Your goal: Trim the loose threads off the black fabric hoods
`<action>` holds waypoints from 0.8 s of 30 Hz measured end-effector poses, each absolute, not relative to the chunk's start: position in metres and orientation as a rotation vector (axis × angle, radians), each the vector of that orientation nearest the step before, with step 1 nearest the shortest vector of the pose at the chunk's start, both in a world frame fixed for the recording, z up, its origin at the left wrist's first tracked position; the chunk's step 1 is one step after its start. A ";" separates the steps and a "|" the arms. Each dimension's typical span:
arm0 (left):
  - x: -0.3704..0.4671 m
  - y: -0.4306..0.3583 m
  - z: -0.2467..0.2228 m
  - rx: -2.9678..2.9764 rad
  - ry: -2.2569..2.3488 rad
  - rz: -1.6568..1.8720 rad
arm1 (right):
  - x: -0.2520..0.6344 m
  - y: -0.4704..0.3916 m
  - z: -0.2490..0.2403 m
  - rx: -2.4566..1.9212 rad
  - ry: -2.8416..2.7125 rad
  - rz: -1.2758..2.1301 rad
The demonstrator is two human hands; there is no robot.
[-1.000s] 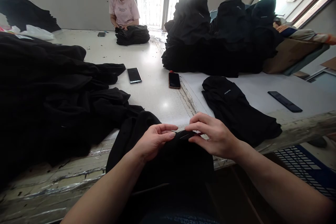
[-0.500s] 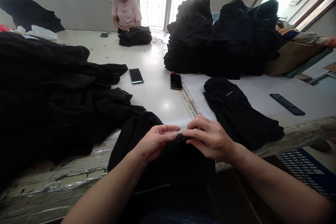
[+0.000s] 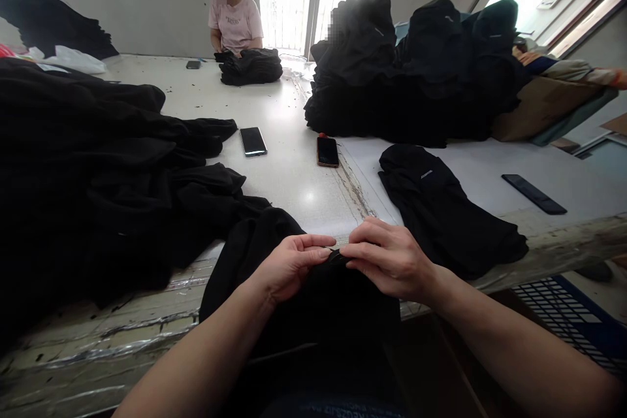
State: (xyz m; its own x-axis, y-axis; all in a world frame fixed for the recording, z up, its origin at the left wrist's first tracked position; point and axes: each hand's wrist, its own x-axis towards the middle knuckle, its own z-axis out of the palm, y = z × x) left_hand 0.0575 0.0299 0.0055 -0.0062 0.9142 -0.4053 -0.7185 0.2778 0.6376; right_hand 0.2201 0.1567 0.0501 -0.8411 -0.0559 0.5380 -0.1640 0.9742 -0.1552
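Note:
A black garment (image 3: 337, 313) hangs over the near table edge and down towards my lap. My left hand (image 3: 294, 264) pinches its upper edge between thumb and fingers. Just to the right, my right hand (image 3: 392, 255) grips the same edge with bent fingers, its fingertips close to the left thumb. Between the two hands a short folded bit of the edge shows; its details are too dark to make out. Right of my hands lies a folded black garment (image 3: 441, 209) with a small light logo.
A heap of black garments (image 3: 98, 176) covers the table's left side. Tall black stacks (image 3: 406, 78) stand at back right beside a cardboard box (image 3: 533, 104). Phones (image 3: 253, 142) lie on the table (image 3: 284, 189). A person (image 3: 236, 23) sits opposite behind a black pile (image 3: 251, 66). A blue crate (image 3: 578, 326) stands below right.
Both my hands keep their pinch on the garment edge, almost unmoved. The view has shifted very slightly. Across the table, the person's hands have moved a little by the black pile.

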 end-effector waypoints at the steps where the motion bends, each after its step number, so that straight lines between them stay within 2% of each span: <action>1: 0.057 0.030 0.005 0.276 0.882 1.313 | 0.220 0.157 0.050 0.161 -2.563 0.262; 9: 0.057 0.028 0.005 0.284 0.887 1.311 | 0.219 0.156 0.049 0.151 -2.508 0.371; 16: 0.061 0.028 0.007 0.380 1.014 1.404 | 0.218 0.155 0.048 -0.364 -2.633 0.994; 24: 0.057 0.026 0.009 0.577 1.092 1.412 | 0.223 0.167 0.045 -0.652 -2.449 1.086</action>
State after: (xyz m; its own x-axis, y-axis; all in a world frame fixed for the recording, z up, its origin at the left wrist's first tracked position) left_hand 0.0571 0.0261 0.0086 -0.1773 0.9507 -0.2544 -0.4852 0.1404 0.8631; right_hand 0.2234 0.1672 0.0445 -0.8192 0.5525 0.1536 0.2571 0.5932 -0.7629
